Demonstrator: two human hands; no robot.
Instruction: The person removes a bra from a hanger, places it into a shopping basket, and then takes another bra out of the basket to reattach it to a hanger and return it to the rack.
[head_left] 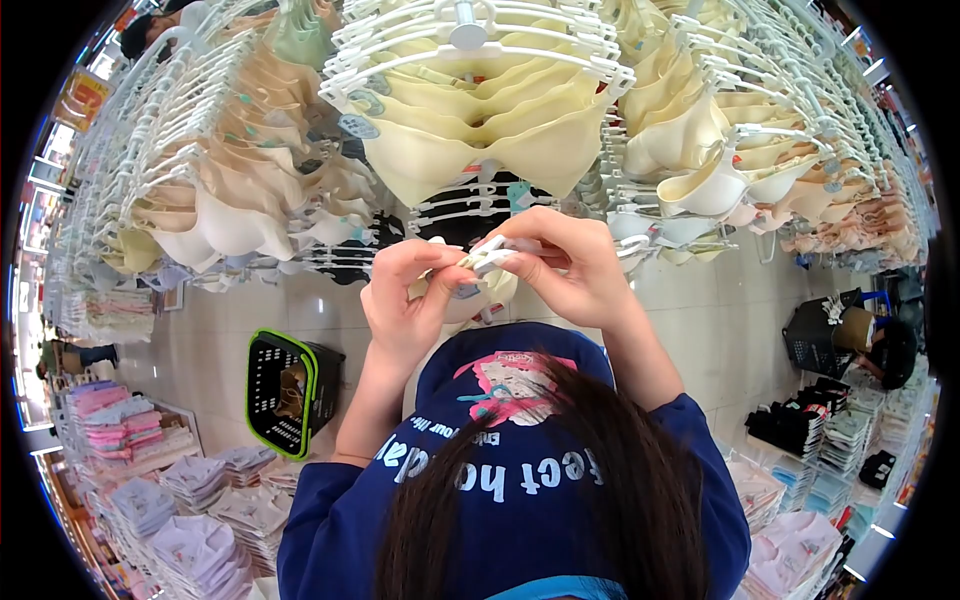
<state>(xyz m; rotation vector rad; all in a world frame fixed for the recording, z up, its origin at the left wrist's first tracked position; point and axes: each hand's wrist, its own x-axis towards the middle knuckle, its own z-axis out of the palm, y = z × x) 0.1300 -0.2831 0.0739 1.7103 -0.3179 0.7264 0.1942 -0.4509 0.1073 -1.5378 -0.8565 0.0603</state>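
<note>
In front of my chest, both hands are closed at the fingertips around one end of a white plastic hanger (490, 254) and pale cream fabric. My left hand (405, 300) pinches the cream piece, which looks like a bra (492, 292), near its strap; its lower part hangs between my wrists. The white hanger end is between the thumb and fingers of my right hand (575, 265). Exactly how strap and hanger meet is hidden by my fingers. Just beyond my hands hangs a row of pale yellow bras (480, 150) on white hangers.
Beige bras (240, 210) hang at left, with more cream bras (690, 190) at right. A black shopping basket (325, 390) with a green rim stands on the tiled floor (200, 345). Folded clothes (205, 555) are stacked behind me. Another person (890, 350) is at far right.
</note>
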